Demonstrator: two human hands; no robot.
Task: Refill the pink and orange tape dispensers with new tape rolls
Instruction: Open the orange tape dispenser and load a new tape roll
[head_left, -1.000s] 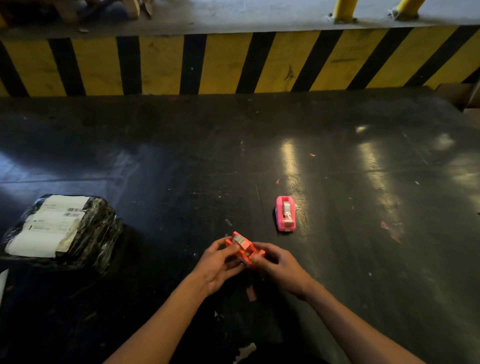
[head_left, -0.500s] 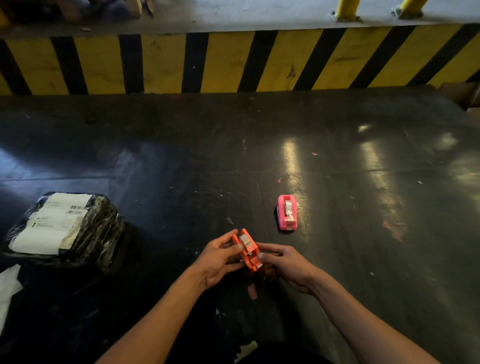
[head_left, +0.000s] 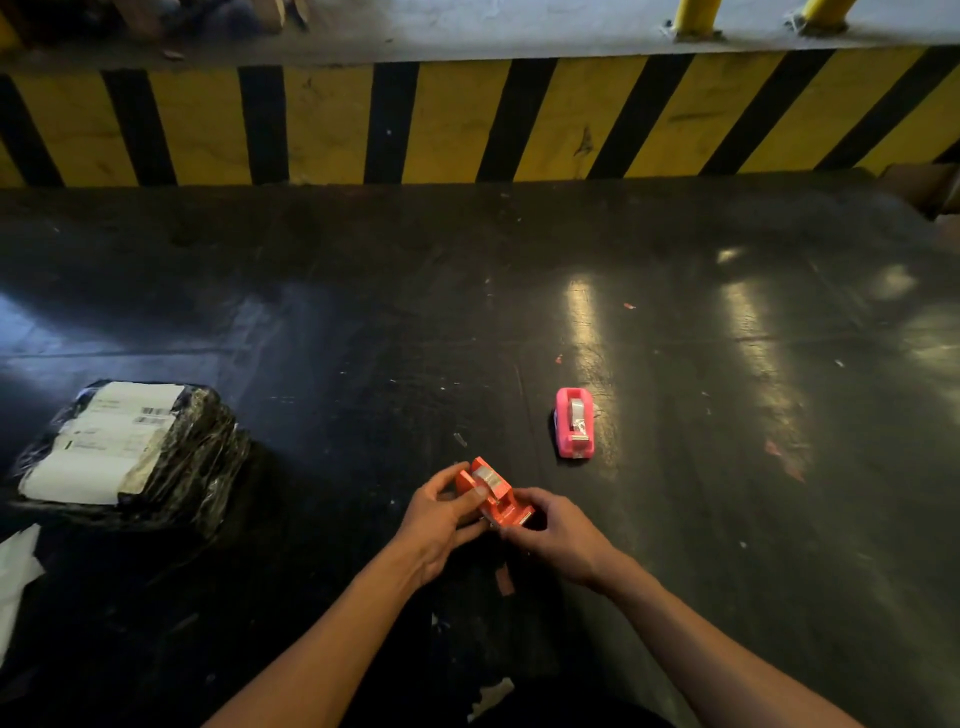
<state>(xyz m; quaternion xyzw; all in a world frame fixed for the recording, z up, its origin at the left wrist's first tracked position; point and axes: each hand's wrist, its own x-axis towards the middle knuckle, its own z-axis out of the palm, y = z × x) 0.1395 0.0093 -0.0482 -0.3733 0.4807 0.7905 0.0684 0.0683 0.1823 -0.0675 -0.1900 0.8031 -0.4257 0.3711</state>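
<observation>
While both hands gripped the orange dispenser (head_left: 492, 496) near the counter's (head_left: 675, 519) near edge, left hand (head_left: 439, 519) and right hand (head_left: 556, 530) fingers closed on it. The pink dispenser (head_left: 574, 423) stood centrally, loaded. Next step probably required threading tape to the cutter.

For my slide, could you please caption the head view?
Both hands, left hand and right hand, hold the orange tape dispenser; the pink tape dispenser sits beyond.
</observation>
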